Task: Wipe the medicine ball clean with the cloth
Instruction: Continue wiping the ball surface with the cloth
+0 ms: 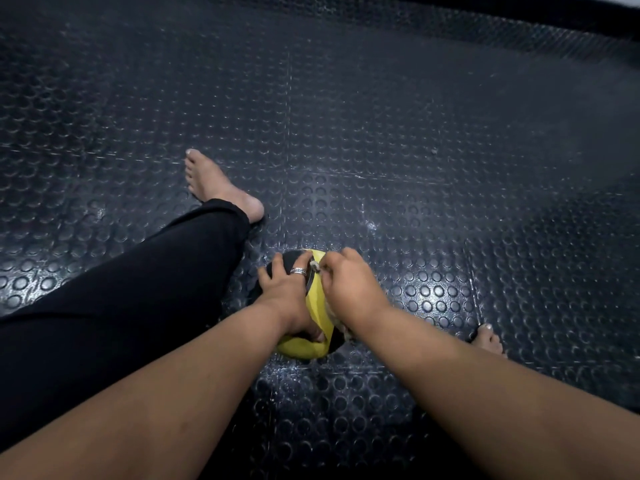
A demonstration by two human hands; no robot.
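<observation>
The medicine ball (316, 299) — yellow with black panels — rests on the floor mat (381, 133), between the person's legs and directly below both forearms. The left hand (284, 289) lies on the ball's left, black side with fingers spread and curved over the surface; a ring (298, 270) is visible on one finger. The right hand (349, 285) sits on the ball's upper right side, fingers curled around the cloth (337, 323), which is pressed against the ball. Only small pale portions of the cloth show — one near the fingertips, one under the wrist. The left leg (138, 289), in black fabric, extends along the mat to the left of the ball, ending in a bare left foot (214, 185). The toes of the right foot (488, 341) appear just beside the right forearm. The mat is dark with raised round studs.
</observation>
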